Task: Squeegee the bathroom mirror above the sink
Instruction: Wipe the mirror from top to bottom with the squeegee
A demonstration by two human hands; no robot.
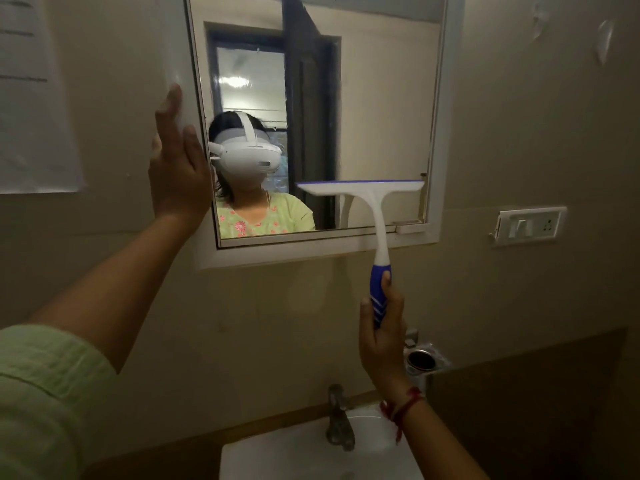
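The white-framed mirror (381,98) hangs on the wall above the sink (304,455). A white squeegee (367,199) with a blue grip has its blade lying flat across the lower right part of the glass, near the bottom edge. My right hand (382,327) is closed around the blue handle below the frame. My left hand (178,161) lies flat with fingers spread against the mirror's left frame edge, holding nothing.
A metal tap (339,417) stands at the back of the sink. A chrome cup holder (424,362) is fixed to the wall right of my right hand. A switch and socket plate (530,225) sits right of the mirror. Paper (34,98) is taped at the left.
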